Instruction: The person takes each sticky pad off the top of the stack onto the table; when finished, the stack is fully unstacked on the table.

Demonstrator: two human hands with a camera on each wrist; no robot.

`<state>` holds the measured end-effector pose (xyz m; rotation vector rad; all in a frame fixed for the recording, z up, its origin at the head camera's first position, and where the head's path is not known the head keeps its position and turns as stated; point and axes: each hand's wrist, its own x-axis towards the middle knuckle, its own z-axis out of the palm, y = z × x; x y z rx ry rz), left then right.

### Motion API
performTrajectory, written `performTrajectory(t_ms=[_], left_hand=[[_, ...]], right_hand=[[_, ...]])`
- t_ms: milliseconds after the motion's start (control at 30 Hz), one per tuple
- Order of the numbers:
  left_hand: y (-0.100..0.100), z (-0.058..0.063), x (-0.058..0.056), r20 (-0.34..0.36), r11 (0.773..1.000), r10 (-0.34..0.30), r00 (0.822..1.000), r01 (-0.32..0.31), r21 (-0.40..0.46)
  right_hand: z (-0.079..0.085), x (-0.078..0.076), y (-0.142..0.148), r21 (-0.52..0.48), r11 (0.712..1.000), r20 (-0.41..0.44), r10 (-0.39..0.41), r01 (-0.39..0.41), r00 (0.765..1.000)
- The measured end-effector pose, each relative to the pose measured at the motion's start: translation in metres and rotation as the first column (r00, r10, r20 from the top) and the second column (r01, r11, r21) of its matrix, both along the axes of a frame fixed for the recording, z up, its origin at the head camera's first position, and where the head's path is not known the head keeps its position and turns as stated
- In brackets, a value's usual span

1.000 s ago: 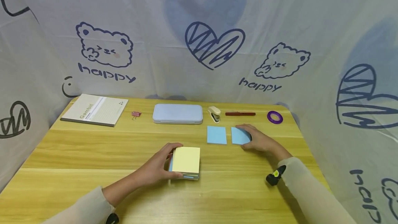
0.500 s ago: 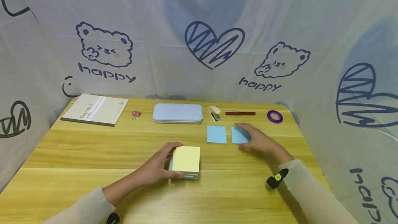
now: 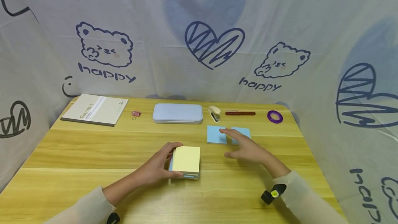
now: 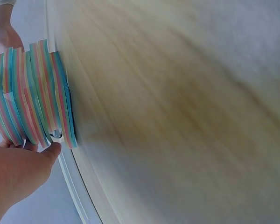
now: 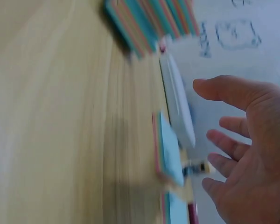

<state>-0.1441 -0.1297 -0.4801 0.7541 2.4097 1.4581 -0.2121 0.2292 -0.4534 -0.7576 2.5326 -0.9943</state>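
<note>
A tall stack of sticky note pads (image 3: 186, 160), pale yellow on top, stands on the table at centre. My left hand (image 3: 158, 165) grips it from its left side, thumb at the near side and fingers at the far side. Striped layers of pink, yellow, green and blue show along the stack's edges (image 4: 32, 98) in the left wrist view. Two blue-topped pads lie farther back: the left pad (image 3: 215, 134) and the right pad (image 3: 244, 132), partly covered by my right hand (image 3: 248, 149). That hand hovers with fingers spread and holds nothing; the right wrist view shows its palm (image 5: 256, 144).
Along the back of the wooden table (image 3: 93, 158) lie a notebook (image 3: 96, 110), a pink binder clip (image 3: 136, 114), a pale blue case (image 3: 178, 113), a cream stapler (image 3: 214, 113), a dark red pen (image 3: 240, 113) and a purple tape roll (image 3: 275, 117). Printed cloth (image 3: 149, 51) hangs behind.
My right hand has come off the right blue pad and moved left and a little nearer, its fingers spreading. Both blue pads stay put. My left hand keeps its grip on the stack.
</note>
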Motion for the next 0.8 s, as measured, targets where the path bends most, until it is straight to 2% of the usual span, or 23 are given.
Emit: performTrajectory(t_ms=[233,533,800], left_hand=[[0.0,-0.001,0.0,-0.005,1.0,0.0,1.0,0.0,0.004],[-0.001,0.0,0.0,-0.014,1.0,-0.009,1.0,0.009,0.013],[-0.001,0.001,0.001,-0.015,0.999,-0.028,1.0,0.028,0.026]], right_hand=[[0.005,0.021,-0.038,-0.001,0.996,-0.032,0.088,-0.088,0.996],[0.006,0.037,-0.078,-0.034,0.986,0.004,0.163,-0.163,0.987],[0.005,0.048,-0.104,-0.024,0.989,-0.034,0.147,-0.148,0.989]])
